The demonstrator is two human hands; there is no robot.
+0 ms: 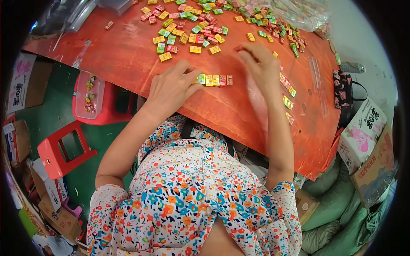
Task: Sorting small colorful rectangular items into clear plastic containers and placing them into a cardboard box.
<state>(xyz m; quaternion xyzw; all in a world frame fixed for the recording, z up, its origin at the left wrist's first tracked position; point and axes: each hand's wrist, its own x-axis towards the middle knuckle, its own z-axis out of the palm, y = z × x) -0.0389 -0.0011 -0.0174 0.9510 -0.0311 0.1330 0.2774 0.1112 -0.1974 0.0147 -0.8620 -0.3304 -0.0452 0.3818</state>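
Note:
A short straight row of small candy-sized boxes (212, 80), green, yellow and red, lies on the red table (222, 104) in front of me. My left hand (173, 87) closes its thumb and forefinger around the left end of this row, partly hiding the boxes there. To the right and a little farther off, my right hand (261, 64) is raised above the table, fingers bent and pinched. At its fingertips shows a small red box (238, 49), somewhat blurred. Beyond both hands spreads a loose heap of similar boxes (196, 32) in yellow, green and red.
More boxes (277, 27) spill beside a clear plastic bag (303, 13) at the far right. Short rows of boxes (288, 103) and clear plastic strips (315, 72) lie right of my right forearm. A plastic tub (89, 96) rests on a red stool left of the table.

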